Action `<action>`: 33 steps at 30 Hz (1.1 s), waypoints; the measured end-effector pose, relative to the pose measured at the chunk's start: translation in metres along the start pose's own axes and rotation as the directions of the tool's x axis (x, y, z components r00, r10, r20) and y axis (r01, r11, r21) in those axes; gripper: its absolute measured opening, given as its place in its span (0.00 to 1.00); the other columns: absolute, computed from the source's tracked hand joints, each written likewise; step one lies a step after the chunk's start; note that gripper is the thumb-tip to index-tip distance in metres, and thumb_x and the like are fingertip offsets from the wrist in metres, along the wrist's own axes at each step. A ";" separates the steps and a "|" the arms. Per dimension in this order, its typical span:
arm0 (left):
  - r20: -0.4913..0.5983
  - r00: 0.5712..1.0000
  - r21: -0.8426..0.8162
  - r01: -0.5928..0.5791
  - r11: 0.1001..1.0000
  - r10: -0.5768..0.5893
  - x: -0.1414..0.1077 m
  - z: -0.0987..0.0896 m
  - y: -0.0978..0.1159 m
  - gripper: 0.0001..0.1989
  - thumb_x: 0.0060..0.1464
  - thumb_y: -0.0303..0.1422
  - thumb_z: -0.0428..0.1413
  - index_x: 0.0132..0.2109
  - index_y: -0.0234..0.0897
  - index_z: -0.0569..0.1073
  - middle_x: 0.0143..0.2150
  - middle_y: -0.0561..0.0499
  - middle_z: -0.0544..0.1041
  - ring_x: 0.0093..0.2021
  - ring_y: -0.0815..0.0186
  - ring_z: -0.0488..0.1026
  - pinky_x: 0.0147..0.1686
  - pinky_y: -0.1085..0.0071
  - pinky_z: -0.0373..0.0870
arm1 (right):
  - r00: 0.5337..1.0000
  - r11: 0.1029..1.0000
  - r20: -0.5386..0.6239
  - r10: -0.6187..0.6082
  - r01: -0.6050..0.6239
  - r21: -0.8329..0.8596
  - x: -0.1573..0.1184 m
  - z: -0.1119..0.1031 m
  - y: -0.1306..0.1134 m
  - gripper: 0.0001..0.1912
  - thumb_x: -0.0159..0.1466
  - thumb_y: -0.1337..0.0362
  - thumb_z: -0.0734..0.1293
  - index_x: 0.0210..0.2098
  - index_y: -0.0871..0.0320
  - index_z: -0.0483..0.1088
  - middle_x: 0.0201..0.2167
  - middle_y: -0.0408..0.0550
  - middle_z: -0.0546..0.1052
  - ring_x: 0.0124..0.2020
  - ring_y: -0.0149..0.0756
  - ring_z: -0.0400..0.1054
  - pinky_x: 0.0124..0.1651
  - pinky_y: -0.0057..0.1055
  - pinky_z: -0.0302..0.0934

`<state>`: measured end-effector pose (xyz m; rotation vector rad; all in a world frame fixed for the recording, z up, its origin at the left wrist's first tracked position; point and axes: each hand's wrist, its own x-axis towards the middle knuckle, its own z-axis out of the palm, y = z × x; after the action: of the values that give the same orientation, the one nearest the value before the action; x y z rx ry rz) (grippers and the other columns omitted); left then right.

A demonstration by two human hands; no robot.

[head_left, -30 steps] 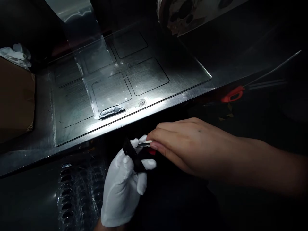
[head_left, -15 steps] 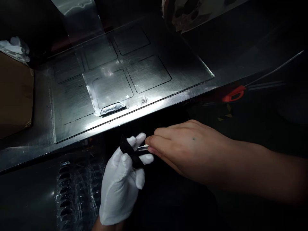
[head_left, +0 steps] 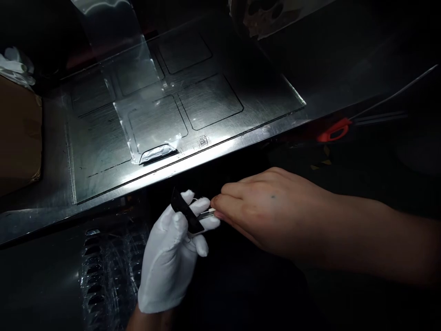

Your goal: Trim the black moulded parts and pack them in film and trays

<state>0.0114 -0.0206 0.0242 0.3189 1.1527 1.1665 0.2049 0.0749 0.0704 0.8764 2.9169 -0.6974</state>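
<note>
My left hand (head_left: pixel 172 253), in a white glove, grips a small flat black piece (head_left: pixel 186 211) with slanted ends between thumb and fingers. The piece is tilted, its dark face toward me. My bare right hand (head_left: pixel 258 207) is closed in a pinch on a thin, pale-ended tool (head_left: pixel 207 213), perhaps tweezers; most of it is hidden. The tool reaches in among the gloved fingers behind the black piece. Whether it touches the piece I cannot tell. Both hands are just below the front edge of the metal table (head_left: pixel 206 154).
On the table, a clear film strip (head_left: pixel 127 78) ends at a similar black-edged piece (head_left: pixel 158 153). At left stands a cardboard box (head_left: pixel 20 133) with white cloth (head_left: pixel 17 66) on top. A clear tray (head_left: pixel 113 271) holds several dark pieces at lower left. A red handle (head_left: pixel 334 130) lies right.
The black piece has turned so more of its flat dark face shows. My left hand has shifted slightly left and up; my right hand keeps its pinch. The view has shifted a little.
</note>
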 end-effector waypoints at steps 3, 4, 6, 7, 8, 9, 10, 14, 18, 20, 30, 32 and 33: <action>0.004 1.000 0.011 0.001 1.000 -0.001 0.001 -0.001 0.001 0.16 0.68 0.38 0.55 0.60 0.46 0.74 0.52 0.46 0.82 0.46 0.62 0.80 0.30 0.75 0.75 | 1.000 1.000 -0.018 0.001 -0.001 -0.021 0.001 0.001 0.000 0.04 0.67 0.70 0.68 0.37 0.55 0.72 0.30 0.40 0.75 0.27 0.35 0.69 0.26 0.32 0.43; -0.011 1.000 0.013 -0.001 1.000 0.001 0.001 -0.001 0.001 0.16 0.68 0.39 0.55 0.60 0.44 0.75 0.52 0.45 0.82 0.50 0.60 0.80 0.35 0.73 0.77 | 1.000 1.000 -0.029 0.004 -0.004 -0.028 0.001 0.002 -0.001 0.04 0.67 0.70 0.68 0.36 0.55 0.71 0.30 0.40 0.75 0.27 0.35 0.69 0.27 0.32 0.44; -0.053 0.999 -0.004 -0.011 1.000 0.011 0.002 -0.002 0.000 0.16 0.68 0.39 0.56 0.59 0.42 0.76 0.55 0.45 0.82 0.57 0.57 0.76 0.46 0.70 0.78 | 0.999 0.999 -0.046 0.010 -0.011 -0.039 0.002 0.003 -0.001 0.05 0.68 0.70 0.66 0.36 0.55 0.71 0.29 0.40 0.75 0.28 0.35 0.69 0.27 0.32 0.44; -0.071 0.997 -0.023 -0.020 1.000 0.018 0.003 -0.002 0.000 0.16 0.67 0.39 0.56 0.58 0.42 0.77 0.56 0.46 0.81 0.60 0.57 0.75 0.51 0.68 0.77 | 0.999 0.999 -0.051 0.011 -0.013 -0.045 0.002 0.003 -0.002 0.05 0.69 0.69 0.66 0.36 0.56 0.71 0.29 0.40 0.74 0.28 0.35 0.69 0.27 0.32 0.43; -0.084 0.996 -0.050 -0.034 0.998 0.029 0.003 -0.002 0.000 0.15 0.67 0.39 0.57 0.57 0.42 0.77 0.56 0.47 0.81 0.60 0.58 0.75 0.54 0.67 0.77 | 0.998 0.999 -0.055 0.013 -0.016 -0.050 0.003 0.003 -0.002 0.05 0.69 0.69 0.65 0.37 0.56 0.71 0.30 0.41 0.75 0.28 0.35 0.69 0.27 0.32 0.43; -0.094 0.995 -0.078 -0.052 0.996 0.045 0.004 -0.001 -0.001 0.15 0.67 0.39 0.57 0.57 0.43 0.77 0.55 0.48 0.82 0.59 0.60 0.76 0.56 0.66 0.76 | 0.998 0.998 -0.056 0.013 -0.016 -0.054 0.004 0.004 -0.003 0.05 0.70 0.69 0.65 0.37 0.56 0.72 0.30 0.41 0.75 0.28 0.35 0.69 0.27 0.32 0.43; -0.101 0.993 -0.104 -0.071 0.992 0.060 0.004 0.000 0.000 0.14 0.67 0.40 0.57 0.56 0.43 0.78 0.53 0.49 0.82 0.57 0.61 0.77 0.57 0.66 0.76 | 0.998 0.998 -0.056 0.010 -0.013 -0.056 0.004 0.004 -0.004 0.05 0.70 0.68 0.65 0.38 0.56 0.72 0.30 0.42 0.75 0.28 0.35 0.68 0.27 0.32 0.42; -0.100 0.990 -0.153 -0.112 0.982 0.097 0.007 0.006 0.003 0.14 0.64 0.40 0.60 0.53 0.42 0.79 0.45 0.50 0.85 0.47 0.64 0.82 0.55 0.66 0.78 | 0.999 0.998 -0.050 0.002 -0.005 -0.069 0.004 0.003 -0.007 0.07 0.71 0.68 0.63 0.38 0.57 0.73 0.30 0.43 0.75 0.27 0.35 0.68 0.27 0.33 0.41; -0.105 0.992 -0.210 -0.092 0.973 0.071 0.009 0.008 0.004 0.14 0.63 0.39 0.62 0.52 0.41 0.80 0.44 0.50 0.85 0.44 0.64 0.84 0.51 0.67 0.81 | 1.000 0.997 -0.013 0.001 -0.002 -0.072 0.002 0.000 -0.008 0.07 0.69 0.70 0.64 0.40 0.56 0.74 0.30 0.42 0.75 0.27 0.35 0.68 0.26 0.33 0.41; -0.109 0.992 -0.236 -0.089 0.968 0.065 0.009 0.008 0.003 0.13 0.63 0.38 0.62 0.52 0.41 0.80 0.44 0.50 0.85 0.44 0.64 0.84 0.51 0.68 0.81 | 1.000 0.998 0.008 0.004 -0.003 -0.068 0.002 -0.001 -0.009 0.08 0.67 0.72 0.64 0.41 0.56 0.74 0.30 0.43 0.75 0.27 0.35 0.68 0.26 0.33 0.41; -0.121 0.960 -0.194 -0.272 0.943 0.252 0.009 0.013 -0.002 0.08 0.67 0.34 0.58 0.50 0.42 0.79 0.45 0.53 0.84 0.47 0.66 0.82 0.54 0.69 0.79 | 0.998 0.998 -0.052 0.030 -0.033 -0.059 0.003 0.002 -0.017 0.07 0.67 0.72 0.64 0.39 0.57 0.73 0.30 0.43 0.75 0.25 0.36 0.66 0.26 0.33 0.41; -0.149 0.954 -0.157 -0.281 0.947 0.259 0.007 0.014 -0.002 0.08 0.67 0.33 0.57 0.50 0.44 0.79 0.46 0.53 0.84 0.49 0.66 0.82 0.53 0.70 0.79 | 0.998 0.997 -0.058 0.038 -0.041 -0.060 0.004 0.003 -0.018 0.07 0.67 0.72 0.64 0.40 0.57 0.73 0.31 0.43 0.74 0.25 0.36 0.66 0.26 0.33 0.41; -0.161 0.953 -0.137 -0.279 0.950 0.257 0.006 0.015 -0.002 0.08 0.67 0.33 0.57 0.50 0.45 0.79 0.46 0.53 0.84 0.50 0.65 0.82 0.53 0.70 0.79 | 0.997 0.997 -0.058 0.044 -0.047 -0.059 0.004 0.004 -0.018 0.08 0.66 0.73 0.63 0.40 0.57 0.73 0.31 0.43 0.74 0.25 0.37 0.67 0.26 0.33 0.42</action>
<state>0.0243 -0.0113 0.0258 0.2798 1.1547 1.5333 0.1918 0.0620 0.0740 0.9687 2.9400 -0.5875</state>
